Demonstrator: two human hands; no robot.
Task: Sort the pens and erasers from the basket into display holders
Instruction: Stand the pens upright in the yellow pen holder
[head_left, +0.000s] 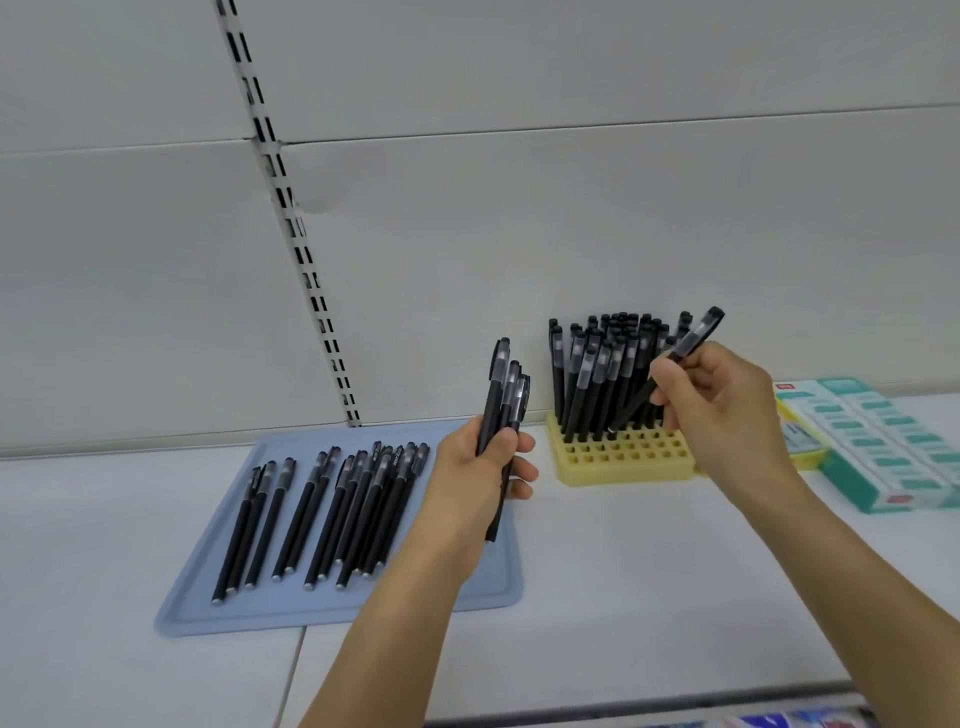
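My left hand (480, 480) grips a small bunch of black pens (506, 395) upright, above the right edge of a blue tray (343, 608). Several more black pens (332, 514) lie side by side on that tray. My right hand (722, 410) pinches a single black pen (691, 343), tilted with its tip down at the yellow grid holder (628, 460). Many black pens (602, 364) stand upright in the holder's back rows; its front rows of holes are empty.
Green and white eraser boxes (878, 441) lie in a display at the right, beside the holder. A white shelf (649, 597) carries everything, with a slotted upright rail (291, 228) on the back wall. Coloured packaging shows below the shelf's front edge (753, 719).
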